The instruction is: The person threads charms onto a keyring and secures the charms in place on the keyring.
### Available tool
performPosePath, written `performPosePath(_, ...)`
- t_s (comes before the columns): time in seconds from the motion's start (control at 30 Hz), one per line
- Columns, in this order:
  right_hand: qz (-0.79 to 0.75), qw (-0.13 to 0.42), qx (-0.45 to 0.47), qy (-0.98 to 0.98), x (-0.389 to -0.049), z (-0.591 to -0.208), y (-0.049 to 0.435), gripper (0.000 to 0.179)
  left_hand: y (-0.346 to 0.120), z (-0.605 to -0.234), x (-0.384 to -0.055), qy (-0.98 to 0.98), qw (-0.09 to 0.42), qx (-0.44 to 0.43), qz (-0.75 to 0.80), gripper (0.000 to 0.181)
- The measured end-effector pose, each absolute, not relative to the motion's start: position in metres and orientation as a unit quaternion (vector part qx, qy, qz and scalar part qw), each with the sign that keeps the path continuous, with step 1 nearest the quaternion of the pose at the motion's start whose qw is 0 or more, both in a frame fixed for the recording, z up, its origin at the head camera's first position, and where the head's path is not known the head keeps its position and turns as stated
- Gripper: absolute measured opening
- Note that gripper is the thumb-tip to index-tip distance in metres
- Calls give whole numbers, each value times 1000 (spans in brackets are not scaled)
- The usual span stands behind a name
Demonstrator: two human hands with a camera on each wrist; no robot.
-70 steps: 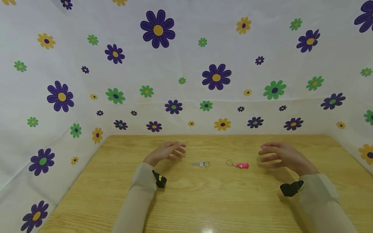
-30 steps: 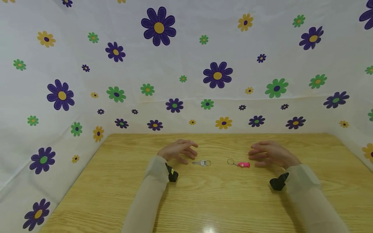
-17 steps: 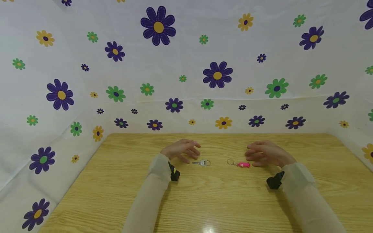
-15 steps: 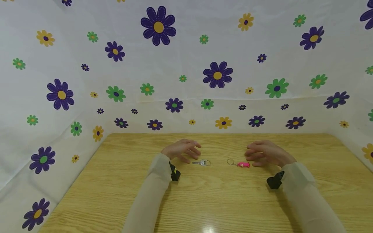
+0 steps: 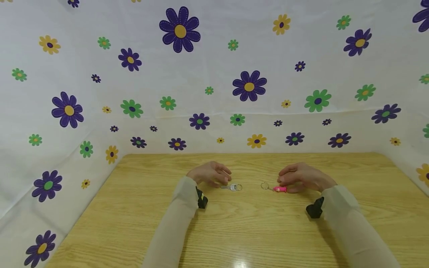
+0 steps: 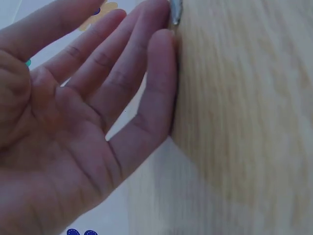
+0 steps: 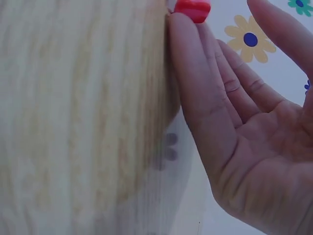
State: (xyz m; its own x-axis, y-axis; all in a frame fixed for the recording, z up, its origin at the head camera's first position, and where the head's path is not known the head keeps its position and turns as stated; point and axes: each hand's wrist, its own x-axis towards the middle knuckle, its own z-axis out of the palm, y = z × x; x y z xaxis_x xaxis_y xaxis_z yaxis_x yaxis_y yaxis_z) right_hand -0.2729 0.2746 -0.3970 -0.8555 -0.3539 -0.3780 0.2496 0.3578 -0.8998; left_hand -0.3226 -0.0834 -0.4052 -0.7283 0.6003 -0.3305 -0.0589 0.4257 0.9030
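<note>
A silver key (image 5: 231, 187) with a small ring lies flat on the wooden table, its blade pointing left. My left hand (image 5: 209, 173) hovers at the blade's tip, fingers slightly bent and thumb apart from them. Its end shows as a bit of metal (image 6: 176, 11) past the fingertips in the left wrist view. To the right lies a keychain with a pink charm (image 5: 279, 189), a short chain and a ring (image 5: 264, 185). My right hand (image 5: 305, 177) is right at the charm, fingers around its far side. In the right wrist view the thumb stands away from the pink charm (image 7: 193, 10).
The wood-grain table (image 5: 234, 230) reaches back to a white cloth (image 5: 214, 67) printed with purple, green and yellow flowers, which also runs along the left and right sides. Black wrist cameras (image 5: 314, 208) sit under both sleeve cuffs.
Both hands have come inward from the sides, the left to the key's tip and the right to the pink charm. The fingers have lowered slightly. Key and keychain stay in place.
</note>
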Motion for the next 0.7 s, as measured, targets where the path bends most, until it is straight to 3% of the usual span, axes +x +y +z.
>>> performPosePath(0.3,-554,274,-43,785,-270,-401,269,44,-80,-403,-317,801,313,172,481,43)
performPosePath(0.7,-532,258,-62,804,-271,-402,257,40,-74,-404,-313,837,267,156,452,24)
